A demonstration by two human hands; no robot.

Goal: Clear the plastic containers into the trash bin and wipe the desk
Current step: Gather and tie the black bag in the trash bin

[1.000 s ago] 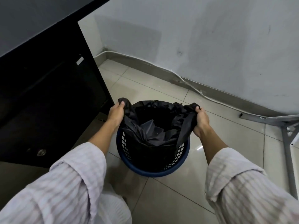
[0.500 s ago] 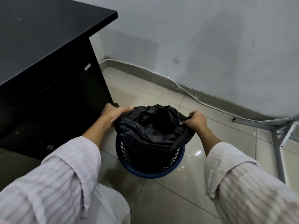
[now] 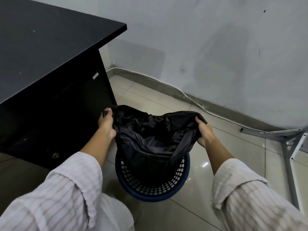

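A round blue perforated trash bin (image 3: 152, 185) stands on the tiled floor beside the black desk (image 3: 46, 52). A black plastic bag (image 3: 150, 130) lines it, its mouth pulled up above the bin's rim and held wide. My left hand (image 3: 106, 125) grips the bag's left edge. My right hand (image 3: 204, 132) grips its right edge. The inside of the bag is dark and I cannot make out any contents. The desk top in view is bare; no plastic containers are visible.
A grey wall (image 3: 216, 47) with a skirting and a white cable (image 3: 191, 99) runs behind the bin. A grey metal frame (image 3: 286, 144) stands on the floor at the right. The desk's dark side panel (image 3: 66, 124) is just left of the bin.
Both hands have lifted the bag's edges higher above the bin and spread them apart. The view has risen, so more of the desk top shows.
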